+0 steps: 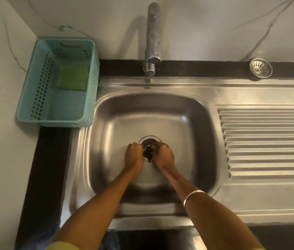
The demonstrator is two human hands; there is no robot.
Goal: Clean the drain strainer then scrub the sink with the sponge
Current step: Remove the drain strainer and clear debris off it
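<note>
Both of my hands are down in the sink (193, 123), meeting at the drain (149, 140). My left hand (133, 154) and right hand (164, 156) are both curled, fingers closed on a small dark object (148, 153) held between them, just on my side of the drain opening. I judge this to be the strainer or the debris from it; it is too dark and too hidden by my fingers to say which. A second, metal strainer (260, 67) lies on the dark ledge at the far right, well apart from my hands.

Step in hand, as I judge it: cleaning the strainer. The scrubbing has not begun.

The relation that governs the next move: the sponge (73, 76) lies in the teal basket (57, 82) on the tabletop, far and to the left of my hands, beyond the sink's left rim. My left hand is the nearer one. The sponge lies flat in the far part of the basket.

Clearances:
- The faucet (153, 38) overhangs the far rim — a straight lift from the drain toward the basket passes left of it.
- The basket wall stands between sink and sponge, so the reach must go up and over.
- The basin floor around the drain is open on all sides.
</note>
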